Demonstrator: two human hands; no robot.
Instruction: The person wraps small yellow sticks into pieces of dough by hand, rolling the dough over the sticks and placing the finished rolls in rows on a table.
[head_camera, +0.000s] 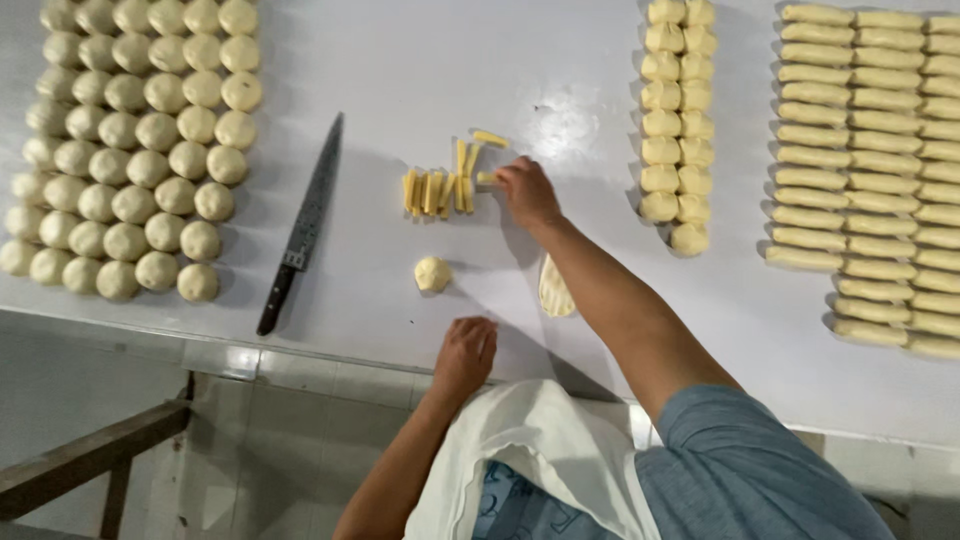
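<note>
Reaching into the little pile of yellow sticks (440, 188) mid-worktop (400, 70), the right hand (527, 190) pinches one. The left hand (465, 352) rests curled and empty at the near edge. A flattened dough piece (555, 290) lies under the forearm, so the filling step looks underway; the stick would need laying there.

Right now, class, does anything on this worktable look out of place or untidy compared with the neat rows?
Mostly orderly. The yellow sticks by the right hand are partly askew, with one lying apart at an angle. A single dough ball sits alone, away from the grouped balls. Nothing looks spilled or damaged.
</note>
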